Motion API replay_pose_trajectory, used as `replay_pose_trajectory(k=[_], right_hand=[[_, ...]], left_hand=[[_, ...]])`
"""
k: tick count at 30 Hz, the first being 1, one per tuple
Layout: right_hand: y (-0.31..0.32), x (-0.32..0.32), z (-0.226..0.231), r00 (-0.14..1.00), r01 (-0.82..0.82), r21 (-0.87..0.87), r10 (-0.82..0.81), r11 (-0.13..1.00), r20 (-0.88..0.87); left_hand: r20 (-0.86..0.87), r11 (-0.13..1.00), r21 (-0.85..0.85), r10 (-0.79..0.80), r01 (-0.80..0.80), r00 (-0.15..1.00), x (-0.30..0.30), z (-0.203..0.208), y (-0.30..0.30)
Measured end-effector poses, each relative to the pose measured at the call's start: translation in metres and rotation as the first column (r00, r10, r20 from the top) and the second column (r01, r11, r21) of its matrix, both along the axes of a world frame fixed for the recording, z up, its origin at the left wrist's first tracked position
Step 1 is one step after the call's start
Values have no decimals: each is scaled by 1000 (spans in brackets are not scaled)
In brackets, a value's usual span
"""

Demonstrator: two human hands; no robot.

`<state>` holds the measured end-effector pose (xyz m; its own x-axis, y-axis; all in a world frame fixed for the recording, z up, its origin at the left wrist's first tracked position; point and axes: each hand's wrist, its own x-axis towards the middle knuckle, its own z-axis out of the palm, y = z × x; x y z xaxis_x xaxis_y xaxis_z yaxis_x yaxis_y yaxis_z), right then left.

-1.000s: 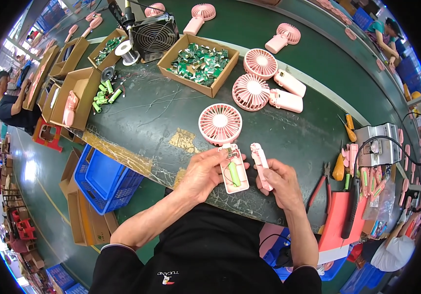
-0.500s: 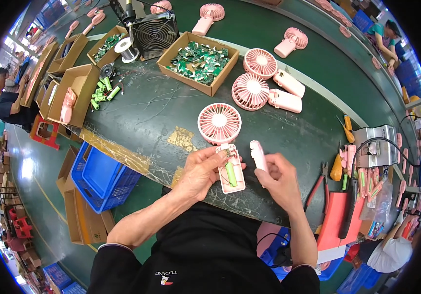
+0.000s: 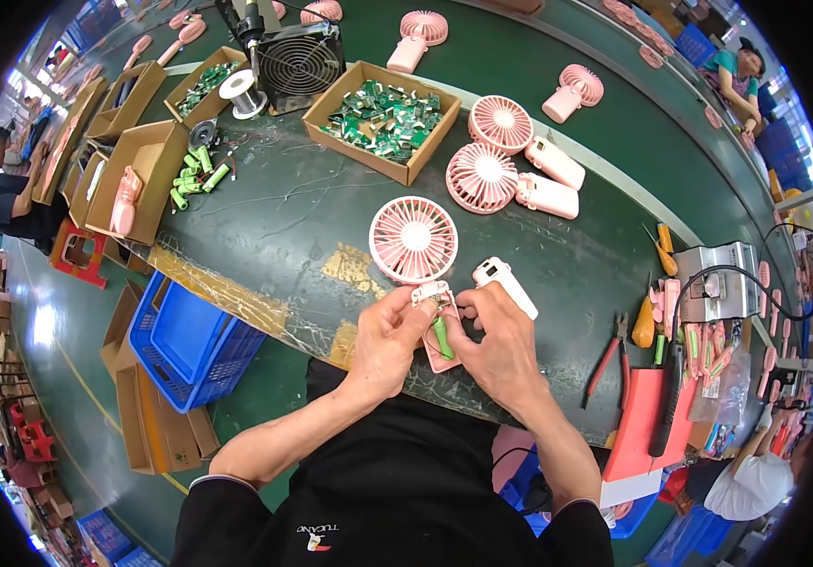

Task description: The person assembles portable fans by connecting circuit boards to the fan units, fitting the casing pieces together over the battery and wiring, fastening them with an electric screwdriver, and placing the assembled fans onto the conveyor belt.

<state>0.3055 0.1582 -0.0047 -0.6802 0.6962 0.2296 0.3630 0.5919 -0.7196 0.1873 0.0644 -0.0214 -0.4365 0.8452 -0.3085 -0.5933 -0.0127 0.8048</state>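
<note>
A pink handheld fan [image 3: 413,239] lies in front of me with its round grille pointing away and its handle shell [image 3: 441,367] open. Inside the shell sit a green battery cell [image 3: 441,338], thin wires and a small circuit board near the neck. My left hand [image 3: 386,345] grips the shell from its left side, thumb over the board. From the right, my right hand [image 3: 501,348] has its thumb and forefinger closed at the board; what they pinch is hidden. Just beyond my right knuckles the pale handle cover [image 3: 512,286] rests on the table.
Several pink fans [image 3: 483,177] lie farther back beside a cardboard box of circuit boards [image 3: 406,168]. Loose green cells [image 3: 200,175] are at the left. Pliers [image 3: 622,354], orange-handled tools [image 3: 644,323] and a soldering iron [image 3: 668,402] lie right. A blue crate [image 3: 208,369] stands below the left edge.
My right hand has laid the handle cover on the table and moved left to the open shell. The fan has shifted slightly left, still in my left hand.
</note>
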Motion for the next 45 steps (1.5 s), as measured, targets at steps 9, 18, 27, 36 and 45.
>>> replay_pose_trajectory(k=[9,18,27,36,45], right_hand=[[10,-6,3,986,-78,21,74,997,150],[5,-10,7,969,-124,201,75,972,234],[3,-11,9,974,-108,172,70,979,214],[4,-10,-3,992,-24,49,18,998,121],[2,-11,-9,998,11,-66,-7,998,55]], left_hand=[[-172,999,-39,12,-19,985,6,-6,-1],[-233,996,-88,-2,-19,973,9,-3,-2],[-238,996,-88,8,-29,971,8,-11,-2],[-188,997,-69,16,-29,982,9,-10,-1],[-152,997,-68,28,-39,988,8,-9,0]])
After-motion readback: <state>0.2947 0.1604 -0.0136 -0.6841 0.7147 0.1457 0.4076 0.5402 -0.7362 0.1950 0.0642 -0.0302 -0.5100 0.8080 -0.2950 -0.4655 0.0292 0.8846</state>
